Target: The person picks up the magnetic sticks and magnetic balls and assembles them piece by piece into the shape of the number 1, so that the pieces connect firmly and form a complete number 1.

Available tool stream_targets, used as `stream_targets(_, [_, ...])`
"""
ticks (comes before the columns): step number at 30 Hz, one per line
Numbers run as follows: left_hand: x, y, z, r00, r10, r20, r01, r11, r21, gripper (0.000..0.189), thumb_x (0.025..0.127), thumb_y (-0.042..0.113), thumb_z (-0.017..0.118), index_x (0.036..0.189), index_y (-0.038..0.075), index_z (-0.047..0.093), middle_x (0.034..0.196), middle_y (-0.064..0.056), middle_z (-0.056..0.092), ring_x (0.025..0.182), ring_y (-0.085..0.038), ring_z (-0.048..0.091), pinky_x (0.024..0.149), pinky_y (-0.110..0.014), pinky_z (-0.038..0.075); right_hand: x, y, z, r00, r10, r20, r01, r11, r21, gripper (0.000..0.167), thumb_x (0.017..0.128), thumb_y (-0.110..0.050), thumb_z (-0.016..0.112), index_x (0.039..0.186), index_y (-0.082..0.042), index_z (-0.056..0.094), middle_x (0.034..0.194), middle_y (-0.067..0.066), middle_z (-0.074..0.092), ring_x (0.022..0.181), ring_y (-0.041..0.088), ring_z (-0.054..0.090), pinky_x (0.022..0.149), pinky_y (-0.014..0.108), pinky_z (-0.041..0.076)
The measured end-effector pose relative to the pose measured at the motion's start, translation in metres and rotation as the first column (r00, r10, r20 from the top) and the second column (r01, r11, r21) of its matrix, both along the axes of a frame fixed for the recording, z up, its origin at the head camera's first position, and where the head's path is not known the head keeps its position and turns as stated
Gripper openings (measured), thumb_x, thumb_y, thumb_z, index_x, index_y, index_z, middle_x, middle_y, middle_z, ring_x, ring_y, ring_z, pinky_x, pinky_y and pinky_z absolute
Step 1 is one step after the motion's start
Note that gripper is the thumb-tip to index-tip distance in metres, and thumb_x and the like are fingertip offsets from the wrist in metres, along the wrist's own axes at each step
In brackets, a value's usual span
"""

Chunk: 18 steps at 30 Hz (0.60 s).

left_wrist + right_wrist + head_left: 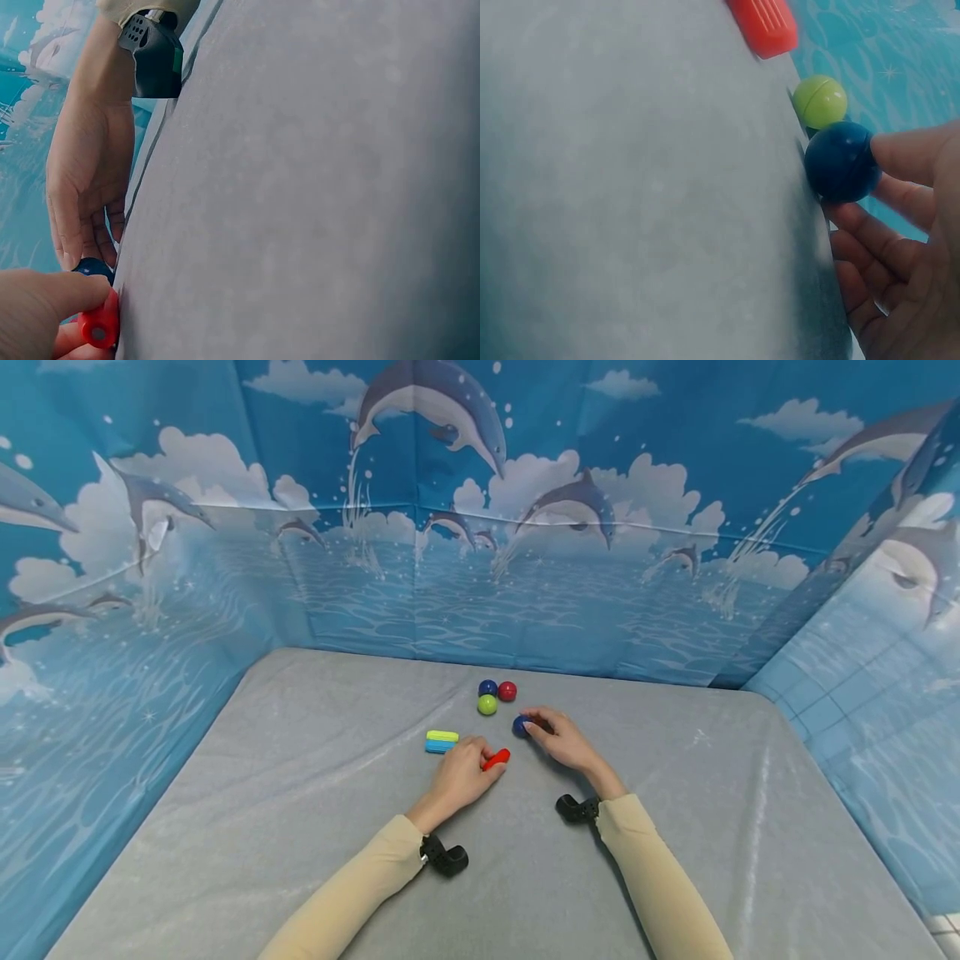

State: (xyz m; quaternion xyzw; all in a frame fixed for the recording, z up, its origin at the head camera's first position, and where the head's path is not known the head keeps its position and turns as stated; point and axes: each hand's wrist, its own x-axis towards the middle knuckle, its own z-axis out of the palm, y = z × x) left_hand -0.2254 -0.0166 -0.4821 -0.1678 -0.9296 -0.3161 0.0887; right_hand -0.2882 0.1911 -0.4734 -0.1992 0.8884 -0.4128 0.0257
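Note:
Thumb and fingers of my left hand (459, 774) pinch a short red toy rod (497, 760), low over the grey cloth. Its near end, with a grey round spot in it, shows in the left wrist view, where the red rod (98, 330) sits under the thumb. To the right, my right hand (567, 745) holds a glossy dark blue ball (520, 727) between thumb and fingers. That blue ball (843, 162) fills the fingertips in the right wrist view, right at the cloth. A yellow rod (442, 736) and a blue rod (440, 747) lie side by side, left of my left hand.
Beyond my hands, another blue ball (488, 688), a red ball (507, 692) and a lime green ball (487, 705) sit clustered. Grey cloth (300, 760) covers the table. A dolphin-printed blue curtain (525, 602) stands along its back and sides.

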Motion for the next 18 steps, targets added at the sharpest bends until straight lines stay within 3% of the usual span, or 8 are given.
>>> stream_targets(9, [-0.0033,0.0026,-0.0003,1.000,-0.002,0.008,0.002,1.000,-0.010,0.024,0.085,0.030,0.073,0.085,0.009,0.062,0.073,0.002,0.050,0.061,-0.011,0.047,0.054,-0.024,0.039,-0.0006,0.0016,-0.0022,0.999,0.013,-0.039,-0.014,0.999,-0.029,0.032,0.098,-0.022,0.054,0.127,-0.009,0.059,0.119,0.012,0.060,0.101,0.026,0.054,0.088,0.047,0.042])
stream_targets(18, [-0.0079,0.0073,-0.0018,1.000,0.005,0.000,-0.005,1.000,-0.018,0.025,0.087,0.031,0.070,0.088,0.008,0.063,0.074,0.002,0.051,0.061,-0.011,0.048,0.053,-0.024,0.039,-0.0018,0.0022,-0.0050,0.997,0.049,-0.068,-0.054,0.996,-0.072,0.034,0.094,-0.017,0.062,0.125,-0.003,0.059,0.108,0.012,0.061,0.085,0.023,0.054,0.074,0.039,0.044])
